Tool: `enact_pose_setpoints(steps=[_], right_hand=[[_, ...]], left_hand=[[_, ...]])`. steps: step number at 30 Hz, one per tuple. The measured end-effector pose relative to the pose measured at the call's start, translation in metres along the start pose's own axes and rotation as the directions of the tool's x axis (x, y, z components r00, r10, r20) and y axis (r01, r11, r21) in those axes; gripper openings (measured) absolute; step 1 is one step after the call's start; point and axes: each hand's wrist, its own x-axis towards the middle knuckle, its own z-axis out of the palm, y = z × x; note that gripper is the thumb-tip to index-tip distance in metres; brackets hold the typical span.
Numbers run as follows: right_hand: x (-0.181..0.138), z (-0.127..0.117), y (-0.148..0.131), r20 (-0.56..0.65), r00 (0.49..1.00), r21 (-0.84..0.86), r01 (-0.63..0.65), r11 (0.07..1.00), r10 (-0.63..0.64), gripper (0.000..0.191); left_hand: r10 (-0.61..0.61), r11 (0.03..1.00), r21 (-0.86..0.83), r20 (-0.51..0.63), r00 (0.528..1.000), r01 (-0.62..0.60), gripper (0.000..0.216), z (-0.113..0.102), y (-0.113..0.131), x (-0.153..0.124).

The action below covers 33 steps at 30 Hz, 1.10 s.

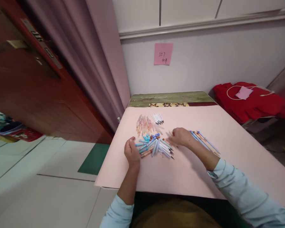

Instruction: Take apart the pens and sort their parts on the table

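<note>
Two pale blue sleeves (120,211) enter at the bottom of the frame, both cut off by its edge, on either side of a brown shape (175,217) that is too cropped to identify. Beyond them, on a pink sheet (187,180), the left hand (132,152) stands at the left edge of a mixed pile of pens (156,147) in the centre of the frame; its fingers are partly hidden, so whether they close on a pen cannot be told. The right hand (181,136) is at the pile's right side, fingertips bent down and mostly concealed; pale slivers show beside them, but I cannot tell whether they are gripped. Right of centre, a row of pens (205,142) lies partly behind the right forearm. Farther up sit overlapping translucent pinkish pieces (144,125), hard to separate, and white sticks with dark ends (158,118). At the upper right is red cloth (249,103), its right end cropped; at upper centre, a pink note (163,54) bears "357" above less legible writing.
</note>
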Motion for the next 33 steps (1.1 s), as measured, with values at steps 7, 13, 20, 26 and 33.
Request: enact_pose_setpoints(steps=[7,13,20,26,33], right_hand=[[-0.008,-0.002,-0.042,0.012,1.0,0.159,0.013,0.987,-0.015,0.029],[-0.023,0.003,-0.004,-0.043,0.997,0.387,0.071,0.919,-0.059,0.029],[-0.062,0.007,0.096,-0.253,0.89,0.319,-0.293,0.901,0.379,0.026],[-0.079,0.014,0.115,-0.181,0.901,0.159,-0.369,0.916,0.395,0.022],[-0.076,0.02,0.105,-0.145,0.947,-0.027,-0.292,0.956,0.285,0.022]], left_hand=[[-0.033,0.989,-0.141,0.116,0.993,0.049,0.047,0.003,-0.004,-0.002],[-0.028,0.989,-0.137,0.148,0.989,0.049,0.048,0.004,-0.003,-0.001],[-0.065,0.982,-0.172,0.117,0.991,0.084,0.05,0.008,-0.008,0.003],[-0.123,0.965,-0.228,0.037,0.992,0.128,0.05,0.01,-0.002,0.005],[-0.098,0.976,-0.196,-0.015,0.995,0.093,0.044,-0.003,0.016,-0.002]])
